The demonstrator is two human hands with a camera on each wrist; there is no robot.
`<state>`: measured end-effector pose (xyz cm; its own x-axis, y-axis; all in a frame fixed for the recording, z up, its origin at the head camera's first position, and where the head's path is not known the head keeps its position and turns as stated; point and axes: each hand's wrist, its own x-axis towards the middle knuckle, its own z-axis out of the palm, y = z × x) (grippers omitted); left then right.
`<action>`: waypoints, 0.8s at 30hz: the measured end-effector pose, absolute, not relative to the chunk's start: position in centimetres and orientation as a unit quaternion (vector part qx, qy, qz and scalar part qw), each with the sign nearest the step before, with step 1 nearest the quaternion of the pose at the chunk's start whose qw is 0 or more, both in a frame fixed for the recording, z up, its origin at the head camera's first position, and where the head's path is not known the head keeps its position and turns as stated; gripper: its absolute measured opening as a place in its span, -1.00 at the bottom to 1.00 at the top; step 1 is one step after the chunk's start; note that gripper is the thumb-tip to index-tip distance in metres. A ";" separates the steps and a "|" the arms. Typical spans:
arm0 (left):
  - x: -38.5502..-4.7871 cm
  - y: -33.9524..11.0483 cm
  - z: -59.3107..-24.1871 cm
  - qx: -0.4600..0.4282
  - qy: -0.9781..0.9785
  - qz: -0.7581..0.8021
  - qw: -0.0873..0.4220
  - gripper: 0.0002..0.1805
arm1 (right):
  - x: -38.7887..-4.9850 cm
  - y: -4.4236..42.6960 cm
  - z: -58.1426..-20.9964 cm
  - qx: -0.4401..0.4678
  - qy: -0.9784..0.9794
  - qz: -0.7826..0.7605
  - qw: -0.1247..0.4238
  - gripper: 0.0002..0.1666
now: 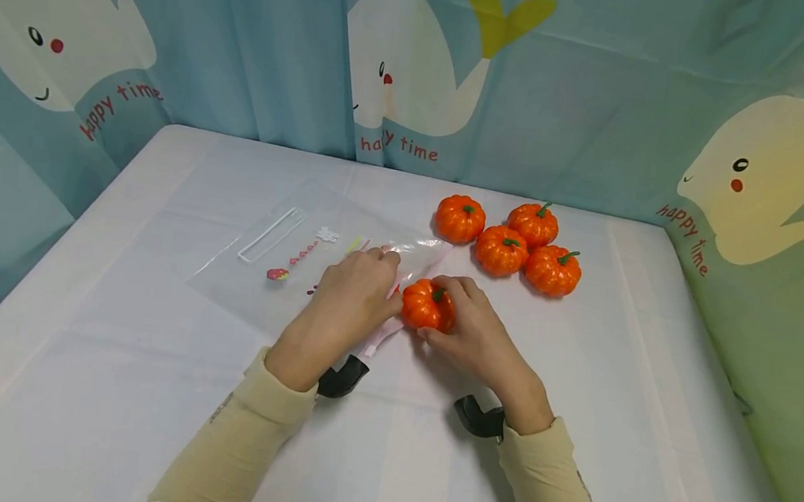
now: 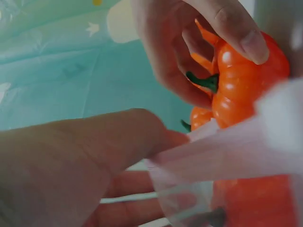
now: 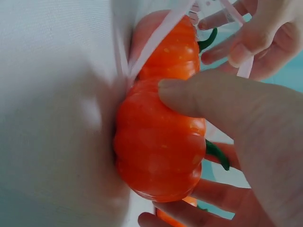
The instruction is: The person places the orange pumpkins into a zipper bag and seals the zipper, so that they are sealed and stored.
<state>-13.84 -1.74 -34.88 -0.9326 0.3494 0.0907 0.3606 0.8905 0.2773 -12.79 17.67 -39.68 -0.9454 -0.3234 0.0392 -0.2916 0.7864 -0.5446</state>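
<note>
A clear plastic zip bag (image 1: 226, 291) with printed pictures and a pink edge lies flat on the table. My left hand (image 1: 351, 298) pinches the pink edge of its mouth between thumb and fingers, holding it raised. My right hand (image 1: 477, 329) grips a small orange toy pumpkin (image 1: 428, 305) with a green stem, thumb on one side and fingers on the other. This pumpkin is at the mouth of the bag. Behind the bag's film, a second pumpkin (image 3: 168, 47) shows in the right wrist view; in the head view my left hand mostly hides it.
Several more pumpkins (image 1: 501, 251) stand grouped at the back, right of the bag. The white table (image 1: 642, 463) meets a blue-green curtain (image 1: 584, 139) with whale prints at its far edge. Black wrist mounts (image 1: 479, 417) jut from both sleeves.
</note>
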 end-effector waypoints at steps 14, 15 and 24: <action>-14.6 -1.6 -35.0 -0.186 -0.962 -0.182 0.083 -0.81 | -13.2 17.6 -39.9 -0.146 0.931 -0.332 -0.029 -0.23; -14.6 -1.6 -35.1 -0.187 -0.962 -0.181 0.087 -0.81 | -13.2 17.6 -40.0 -0.152 0.931 -0.331 -0.038 -0.25; -14.8 -1.3 -35.6 -0.192 -0.955 -0.185 0.127 -0.83 | -13.2 17.5 -40.2 -0.183 0.922 -0.331 -0.080 -0.38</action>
<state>-14.76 -1.27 -35.57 -0.8939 0.3196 0.3143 0.4140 0.8576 0.3052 -13.17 17.49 -40.17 -0.9200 -0.2847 0.2693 -0.3910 0.7131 -0.5819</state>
